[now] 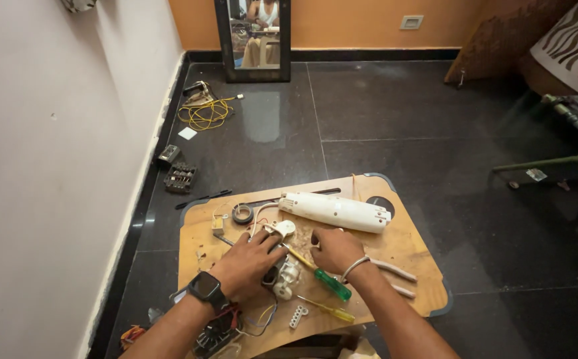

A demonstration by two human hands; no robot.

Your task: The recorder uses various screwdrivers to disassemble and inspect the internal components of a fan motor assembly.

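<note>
Small white electrical part [282,276] lay on wooden board [405,249] between hands; left hand [249,262] pressed over it, fingers curled; right hand [334,249] just right, fingers bent, grip unclear; green-handled screwdriver [331,284] beside

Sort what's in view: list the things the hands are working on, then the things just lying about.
In hand:
left hand on the small white plastic parts
right hand beside the green-handled screwdriver

Lying about:
long white plastic casing
roll of black tape
yellow-handled screwdriver
coiled yellow wire on the floor
black tool-bit case
wooden lap table
</note>
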